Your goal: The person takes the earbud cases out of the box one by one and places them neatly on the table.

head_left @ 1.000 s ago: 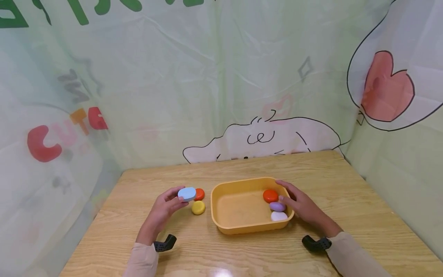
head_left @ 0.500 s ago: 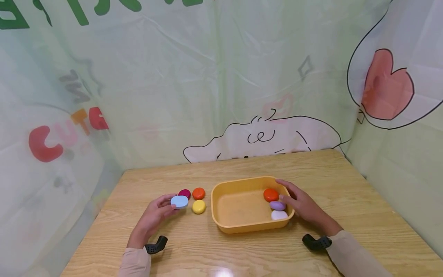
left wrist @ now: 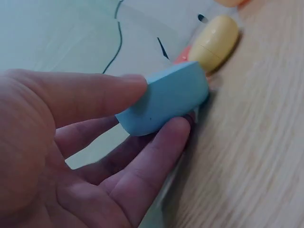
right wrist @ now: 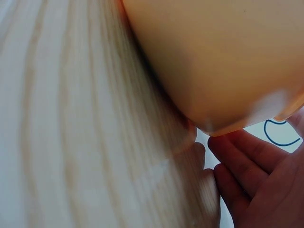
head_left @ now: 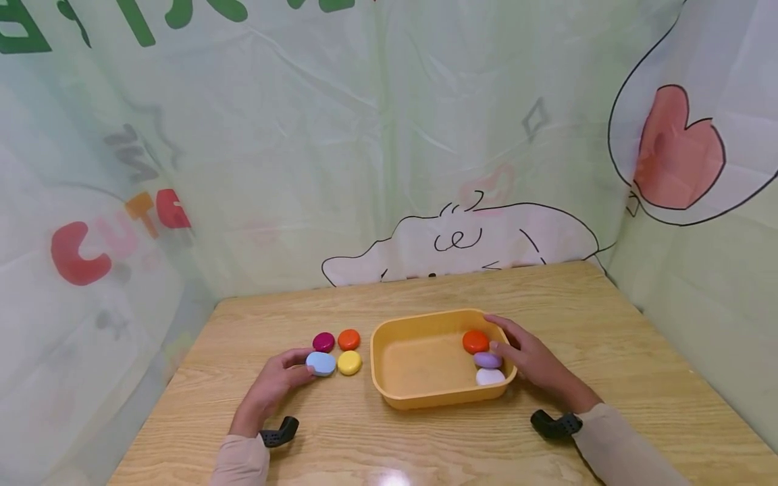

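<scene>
Low over the table, my left hand pinches a light blue oval block between thumb and fingers. In the left wrist view the thumb lies on one face of the blue block and fingertips support the other. A yellow round piece is just right of it; a magenta piece and an orange-red piece lie behind. My right hand grips the right end of a yellow-orange plastic tray, thumb at the rim, fingers along the outside. Its fingertips touch the outer wall in the right wrist view.
Inside the tray, at its right end, are a red piece, a purple piece and a white piece. The wooden table ends at a printed curtain behind and at both sides.
My left hand moved left, uncovering the magenta piece, then lowered the blue block toward the table in front of that piece, beside the yellow one. The right hand and tray stayed in place.
</scene>
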Tool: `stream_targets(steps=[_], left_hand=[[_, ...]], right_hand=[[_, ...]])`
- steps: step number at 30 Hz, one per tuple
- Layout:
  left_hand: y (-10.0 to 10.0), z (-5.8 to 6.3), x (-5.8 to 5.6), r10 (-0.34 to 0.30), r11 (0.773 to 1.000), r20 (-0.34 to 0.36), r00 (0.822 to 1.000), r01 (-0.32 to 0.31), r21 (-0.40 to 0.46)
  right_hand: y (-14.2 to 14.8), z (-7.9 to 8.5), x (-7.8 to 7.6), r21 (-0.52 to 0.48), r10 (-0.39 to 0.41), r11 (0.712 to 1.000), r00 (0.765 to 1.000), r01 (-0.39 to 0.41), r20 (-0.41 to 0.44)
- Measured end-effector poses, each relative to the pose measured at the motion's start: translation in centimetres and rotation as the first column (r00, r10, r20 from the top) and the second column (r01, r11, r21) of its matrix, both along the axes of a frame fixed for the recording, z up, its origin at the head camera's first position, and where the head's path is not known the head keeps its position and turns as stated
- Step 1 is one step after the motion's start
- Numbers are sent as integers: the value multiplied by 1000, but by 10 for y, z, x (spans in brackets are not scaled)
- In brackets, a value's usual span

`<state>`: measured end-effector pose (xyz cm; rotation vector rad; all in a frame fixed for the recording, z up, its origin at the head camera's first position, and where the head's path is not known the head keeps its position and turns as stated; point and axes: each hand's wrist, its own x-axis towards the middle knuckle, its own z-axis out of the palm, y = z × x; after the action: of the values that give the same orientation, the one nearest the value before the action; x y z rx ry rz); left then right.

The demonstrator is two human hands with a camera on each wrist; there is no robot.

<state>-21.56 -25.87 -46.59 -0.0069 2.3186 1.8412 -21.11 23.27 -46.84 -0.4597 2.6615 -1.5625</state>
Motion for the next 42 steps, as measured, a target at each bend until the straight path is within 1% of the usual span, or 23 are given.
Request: stream_targets(steps=[4, 9, 11, 16, 18, 20, 24, 26, 29, 32, 34, 36, 38, 42], left_hand=[[2, -1, 1, 32, 997, -3, 999, -32, -65], [6, -2, 2, 72, 991, -15, 997, -73, -115], [9, -1, 4, 90, 985, -25, 996, -93, -148], [15, 1, 8, 112, 965, -49, 992, -120, -232], [17, 2, 8, 119, 961, -51, 992, -128, -244], [18, 3, 8, 142, 958, -55, 988, -152, -245], [20, 6, 6, 198, 953, -89, 976, -213, -216], [22, 8, 6, 207, 952, -108, 972, -226, -208], [25, 11, 5, 208, 947, -134, 969, -234, -220], [29, 13, 5, 216, 938, -143, 966, -246, -243], [32, 15, 4, 220, 936, -148, 964, -252, -245], [36, 17, 4, 218, 940, -147, 965, -249, -235], [42, 19, 2, 201, 949, -150, 968, -230, -215], [56, 21, -3, 126, 973, -166, 978, -154, -173]], right_hand=[[0, 0, 0, 2, -4, 1000, 1000, 4, 8], [1, -1, -1, -10, 4, 1000, 1000, -3, 11], [1, -1, -1, -13, 8, 1000, 1000, -8, 9], [2, -4, -4, -1, 15, 1000, 1000, -15, -5], [2, -4, -4, 2, 15, 1000, 1000, -15, -12], [2, -5, -5, 3, 16, 1000, 1000, -16, -15], [3, -5, -5, -4, 18, 1000, 1000, -18, -8], [3, -5, -5, -8, 19, 1000, 1000, -19, -5], [3, -5, -5, -9, 21, 1000, 1000, -21, -6], [2, -3, -4, -8, 20, 1000, 1000, -20, -7], [2, -3, -4, -3, 18, 1000, 1000, -18, -6], [1, -2, -3, -1, 18, 1000, 1000, -18, -5], [1, -2, -3, 1, 17, 1000, 1000, -17, -5], [1, -2, -3, -4, 18, 1000, 1000, -18, -8]])
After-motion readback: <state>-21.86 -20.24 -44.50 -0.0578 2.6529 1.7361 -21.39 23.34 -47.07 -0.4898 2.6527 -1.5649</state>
